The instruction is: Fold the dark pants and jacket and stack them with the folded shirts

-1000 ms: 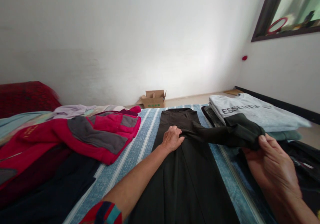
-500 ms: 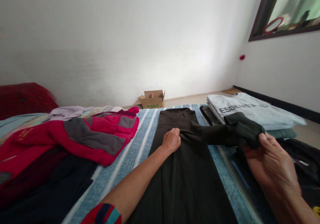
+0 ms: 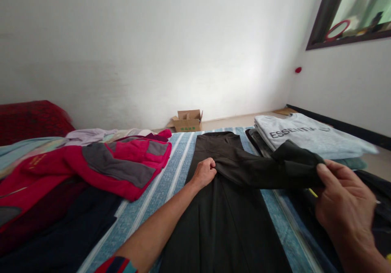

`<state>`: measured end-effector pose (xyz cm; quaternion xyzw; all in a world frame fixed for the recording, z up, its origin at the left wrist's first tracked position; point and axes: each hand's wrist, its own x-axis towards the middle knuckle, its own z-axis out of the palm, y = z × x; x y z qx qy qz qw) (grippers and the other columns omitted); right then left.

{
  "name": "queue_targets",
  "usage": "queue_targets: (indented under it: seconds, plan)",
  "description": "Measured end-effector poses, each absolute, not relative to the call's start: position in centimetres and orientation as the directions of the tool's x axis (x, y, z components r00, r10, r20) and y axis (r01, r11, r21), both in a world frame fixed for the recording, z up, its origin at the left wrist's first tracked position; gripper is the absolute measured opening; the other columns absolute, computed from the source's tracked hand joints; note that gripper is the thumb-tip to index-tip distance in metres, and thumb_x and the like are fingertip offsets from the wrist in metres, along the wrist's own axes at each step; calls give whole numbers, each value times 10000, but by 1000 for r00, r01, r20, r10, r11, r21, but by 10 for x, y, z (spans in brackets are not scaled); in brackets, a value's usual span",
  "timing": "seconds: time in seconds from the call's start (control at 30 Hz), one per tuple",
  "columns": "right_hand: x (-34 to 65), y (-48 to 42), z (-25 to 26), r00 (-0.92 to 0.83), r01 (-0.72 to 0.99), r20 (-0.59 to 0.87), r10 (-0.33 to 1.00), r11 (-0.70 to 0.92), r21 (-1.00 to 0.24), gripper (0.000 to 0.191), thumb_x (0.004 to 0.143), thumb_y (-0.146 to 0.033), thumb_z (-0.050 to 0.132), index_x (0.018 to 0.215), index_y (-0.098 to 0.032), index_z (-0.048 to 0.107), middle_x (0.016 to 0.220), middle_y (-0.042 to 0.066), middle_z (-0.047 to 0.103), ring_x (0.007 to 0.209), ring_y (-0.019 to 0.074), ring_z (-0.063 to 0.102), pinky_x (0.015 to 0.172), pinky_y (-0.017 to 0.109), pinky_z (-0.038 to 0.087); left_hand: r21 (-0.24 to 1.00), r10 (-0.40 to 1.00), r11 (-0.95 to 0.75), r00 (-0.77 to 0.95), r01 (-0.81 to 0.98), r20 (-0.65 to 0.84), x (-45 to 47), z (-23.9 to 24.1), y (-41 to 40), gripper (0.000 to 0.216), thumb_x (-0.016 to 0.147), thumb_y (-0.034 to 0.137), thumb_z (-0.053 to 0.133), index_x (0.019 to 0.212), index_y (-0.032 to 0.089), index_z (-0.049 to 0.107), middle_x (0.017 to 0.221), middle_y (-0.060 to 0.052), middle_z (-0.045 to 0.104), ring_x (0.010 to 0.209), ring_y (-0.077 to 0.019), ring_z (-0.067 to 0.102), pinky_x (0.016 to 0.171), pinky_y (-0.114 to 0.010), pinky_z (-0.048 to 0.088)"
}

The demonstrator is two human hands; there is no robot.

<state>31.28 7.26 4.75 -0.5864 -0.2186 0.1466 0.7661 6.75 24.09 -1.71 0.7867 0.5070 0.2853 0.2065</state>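
A long dark olive garment lies flat on a blue striped blanket, with one long sleeve stretched out to the right. My left hand rests curled on the garment near the sleeve's root, gathering a little fabric. My right hand is at the right, pinching the sleeve's far end between thumb and fingers. The sleeve crosses over the blanket, and its end reaches the front of a folded clothes stack. The garment's lower end runs out of the picture.
A folded grey "ESSENTIALS" sweatshirt tops the stack at right. A red and grey jacket lies to the left, with dark clothes at lower right. A cardboard box sits on the floor beyond the bed, by the wall.
My right hand has moved slightly right and lower, drawing the sleeve flatter and wider. My left hand has shifted a little to the left on the garment.
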Motion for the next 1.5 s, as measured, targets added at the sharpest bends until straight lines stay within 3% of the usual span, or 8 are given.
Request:
queue_targets:
  seconds: [0.13,0.27,0.47,0.73,0.93,1.13,1.33,1.5]
  plan:
    - [318,69,46,745,481,304,594,-163,-862,355,780,-429,518,1018,-183,612,785,32,644,712,204,602,690,332,450,660,917,-394,321,640,237,65,-19,241,159,589,11,515,633,162,541,595,50,524,582,-99,492,551,-200,353]
    - [318,65,45,636,747,381,671,-413,-520,353,798,-322,434,1103,-202,565,837,77,636,716,251,594,624,364,422,693,909,-406,339,595,242,62,-19,238,177,573,2,523,645,159,560,629,45,547,614,-101,518,577,-199,384]
    - [271,65,34,181,979,611,771,-83,-186,220,820,-303,439,975,-220,571,1018,86,602,918,248,550,767,360,419,736,900,-424,339,528,275,59,-22,232,180,585,-1,528,655,160,569,676,37,560,646,-103,529,611,-207,402]
    - [187,146,6,-24,992,171,985,45,-117,152,836,-212,494,961,-194,578,959,76,603,910,223,552,680,289,389,768,879,-452,372,453,297,54,-25,230,145,595,25,559,651,157,574,660,40,553,625,-97,523,602,-205,407]
    - [188,174,-13,26,979,181,983,11,-204,217,870,-182,407,876,-201,623,921,48,617,882,167,566,628,242,357,805,887,-428,364,411,285,50,-31,230,131,637,47,567,707,153,598,679,31,586,636,-103,554,613,-208,432]
    - [198,172,-19,94,930,198,976,-15,-367,271,887,-283,413,953,-246,673,920,18,628,823,147,587,637,246,366,640,898,-435,357,633,258,51,-31,231,57,671,113,625,683,168,613,702,18,575,659,-119,549,629,-227,428]
    - [193,169,-22,71,936,242,968,19,-352,266,907,-298,411,931,-244,670,911,20,617,846,140,573,648,242,366,508,895,-444,395,738,209,55,-30,227,86,713,268,644,760,198,661,768,-5,580,731,-156,568,670,-251,432]
    - [188,165,-23,-11,966,268,963,79,-245,237,918,-301,418,875,-232,641,899,25,597,888,155,537,661,241,359,556,865,-487,462,673,198,52,-29,232,90,728,173,576,705,196,660,762,-6,607,751,-152,583,704,-241,436]
